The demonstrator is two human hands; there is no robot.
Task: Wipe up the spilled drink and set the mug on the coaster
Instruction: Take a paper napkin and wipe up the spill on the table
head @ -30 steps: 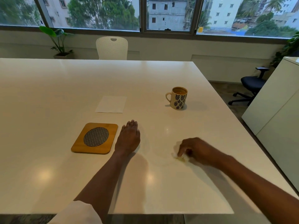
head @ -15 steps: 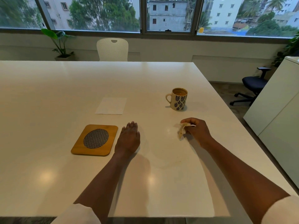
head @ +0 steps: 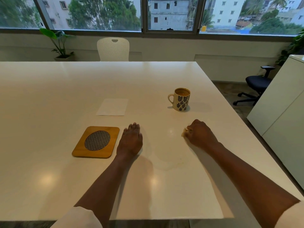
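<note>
The cream mug (head: 180,99), printed with dark blue leaf sprigs and holding brown drink, stands upright on the white table (head: 49,89), well apart from the bamboo coaster (head: 96,142) at its 8 o'clock; no writing shows on either. The right hand (head: 201,134), at the mug's 5 o'clock, is fisted around a stained tissue wad (head: 183,133). The left hand (head: 131,141) lies flat, fingers together, just beside the coaster's 3 o'clock edge.

the worktop (head: 49,99) is smooth, glossy white with lamp glints, the coaster (head: 97,142) matt golden wood around a woven-looking dark mesh disc, the mug (head: 181,100) glazed cream ceramic printed with dark leaves, the napkin (head: 112,107) flat matt white paper, the far chair (head: 113,49) perforated white plastic.
</note>
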